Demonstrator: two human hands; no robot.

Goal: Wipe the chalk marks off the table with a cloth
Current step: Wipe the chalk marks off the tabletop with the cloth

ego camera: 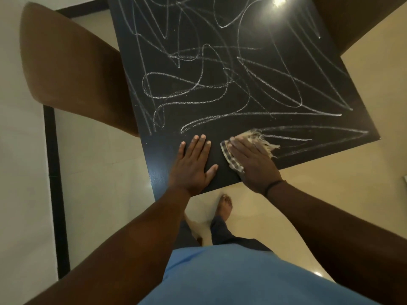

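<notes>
Wiping only just begun, judging by the counter: bare along its near-left corner, scrawled with chalk marks everywhere else. Right hand flat, fingers extended and close together, pressing the cloth onto the near edge; no closed grip, only a palm-down press, checked hem peeking out at nine o'clock of the hand, frayed fringe spilling out at one to two o'clock. Nearest marks just beyond that fringe, long axis running toward three o'clock along the near edge; the dense tangle from eleven through one o'clock, reaching to the far edge. Left hand empty, spread flat on clean counter just beside the cloth at nine o'clock, likely bracing. Right hand plainly nearer the chalk. Next stroke probably outward toward two o'clock.
</notes>
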